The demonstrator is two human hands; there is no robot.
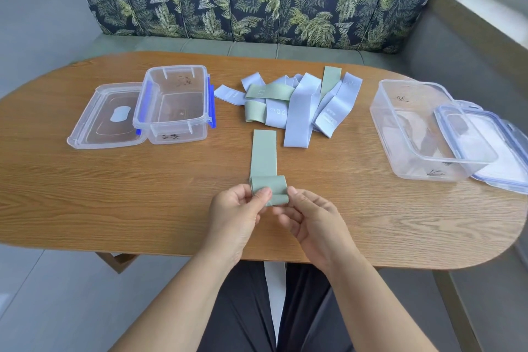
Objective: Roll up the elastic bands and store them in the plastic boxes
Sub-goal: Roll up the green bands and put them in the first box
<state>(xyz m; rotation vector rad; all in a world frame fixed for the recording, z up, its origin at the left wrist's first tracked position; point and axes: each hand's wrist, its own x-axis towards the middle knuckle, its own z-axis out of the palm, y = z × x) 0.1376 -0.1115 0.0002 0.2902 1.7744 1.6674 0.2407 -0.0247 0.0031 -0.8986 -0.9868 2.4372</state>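
**Green band held part-rolled near the table's near edge**

The rolled end of a green band (264, 154) is pinched by the left hand (237, 208), with the thumb laid over the roll's left part and the fingers curled beneath. The right hand (308, 217) is curled as well, and its fingertips are pressed to the roll's right end and lower fold. Both hands are thus closed on the same band, close to the middle of the table's (114, 194) near edge.

The unrolled length is laid flat, its long axis running from the near edge towards the far edge. Its free end is pointed at the pile of bands (297, 103), just short of it. The roll's own axis is set crosswise, left to right.

The pile, of pale blue and green bands, is heaped at mid-table towards the far edge. An open clear box (171, 103) with blue clips is placed towards the left end, its lid (105, 117) touching it on the outer side. A second open box (423, 128) is placed towards the right end, with its own lid (491, 148) against it.
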